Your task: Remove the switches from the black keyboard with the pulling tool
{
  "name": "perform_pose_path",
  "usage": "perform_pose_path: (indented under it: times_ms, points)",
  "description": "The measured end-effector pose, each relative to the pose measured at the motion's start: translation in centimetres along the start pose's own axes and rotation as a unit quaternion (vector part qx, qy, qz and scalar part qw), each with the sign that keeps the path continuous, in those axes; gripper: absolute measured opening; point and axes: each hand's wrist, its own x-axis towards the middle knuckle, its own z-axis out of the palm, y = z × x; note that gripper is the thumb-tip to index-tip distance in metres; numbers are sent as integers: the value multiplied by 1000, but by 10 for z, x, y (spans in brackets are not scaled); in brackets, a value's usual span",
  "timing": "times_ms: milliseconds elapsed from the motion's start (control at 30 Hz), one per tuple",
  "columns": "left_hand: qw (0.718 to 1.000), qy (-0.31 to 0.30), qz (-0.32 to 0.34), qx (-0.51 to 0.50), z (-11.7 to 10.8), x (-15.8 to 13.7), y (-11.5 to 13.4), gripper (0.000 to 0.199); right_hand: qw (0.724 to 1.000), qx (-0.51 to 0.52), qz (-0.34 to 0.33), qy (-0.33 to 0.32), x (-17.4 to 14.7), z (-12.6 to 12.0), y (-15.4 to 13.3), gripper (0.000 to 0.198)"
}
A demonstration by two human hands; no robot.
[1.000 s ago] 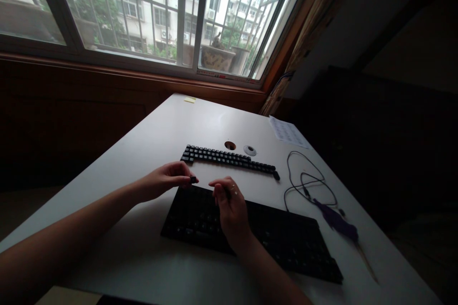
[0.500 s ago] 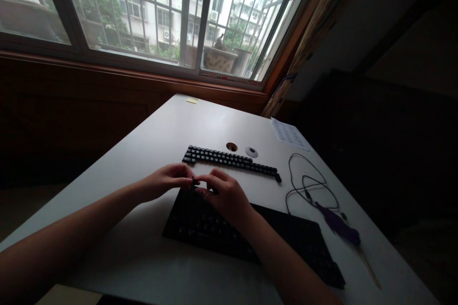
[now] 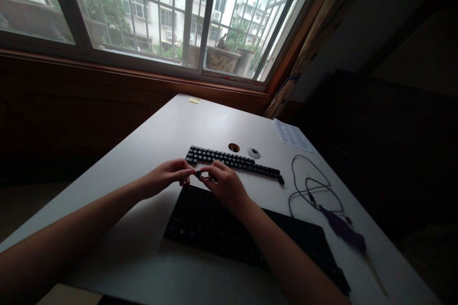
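Note:
A small black keycap (image 3: 198, 173) is pinched between the fingertips of my left hand (image 3: 173, 175) and my right hand (image 3: 226, 185), just above the far left corner of a black keyboard (image 3: 222, 240). A small shiny bit shows at my right fingers; I cannot tell what it is. My right forearm crosses over the keyboard and hides part of it. Beyond my hands, loose black keycaps (image 3: 229, 158) lie lined up in rows on the white table, with one tilted keycap (image 3: 281, 179) at the right end.
The white table (image 3: 136, 152) holds a black cable (image 3: 310, 191) and a purple object with a thin stick (image 3: 341, 228) at the right. A round hole (image 3: 234, 147), its grey cover (image 3: 254, 153), a printed paper (image 3: 293, 134) and a yellow note (image 3: 194, 100) sit farther back, below a barred window.
My hands have lifted slightly away from the keyboard's far edge, and the keycap between them shows more clearly. The whole view has shifted a little.

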Motion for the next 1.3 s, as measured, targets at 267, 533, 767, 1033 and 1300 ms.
perform_pose_path:
  times_ms: [267,533,767,1033,1300]
  points:
    - [997,78,2,30,-8,4,-2,32,999,23,27,39,18,2,20,12]
    - [993,88,26,71,-3,6,-7,33,993,-101,32,-56,13,5,15,17]
    - [996,60,35,57,-1,6,-11,28,987,-136,11,-87,17,8,0,22]
    - [998,50,16,-32,-1,6,-10,24,997,-66,-9,-42,14,8,1,20]
    - [998,60,0,-34,2,5,-8,26,999,-28,13,-32,15,8,12,15]
